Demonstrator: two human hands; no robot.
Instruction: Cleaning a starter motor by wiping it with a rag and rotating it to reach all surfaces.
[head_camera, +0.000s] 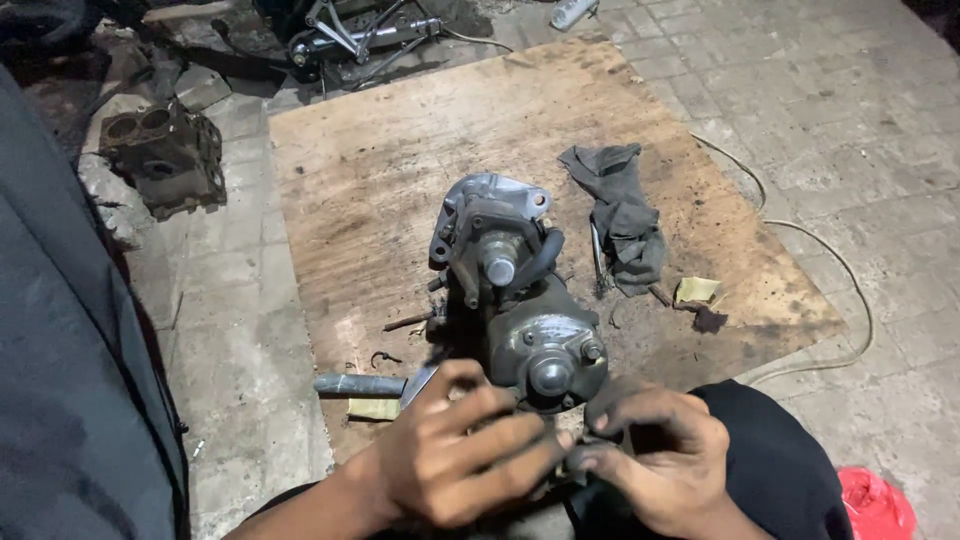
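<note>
A grey, greasy starter motor (520, 290) lies on a worn plywood board (400, 150), its round end cap facing me. My left hand (455, 455) and my right hand (655, 455) meet just below that end cap, fingertips pinched together around a small dark part (572, 452) that I cannot make out. A metal tool with a grey handle (365, 384) lies on the board just left of my left hand, over a yellow scrap.
A dark rag (622, 215) lies right of the motor, with a thin tool beside it and a yellow scrap (697, 290). An engine block (160, 155) sits at far left. A cable (840, 270) curves over the paving. A red bag (875, 505) is at bottom right.
</note>
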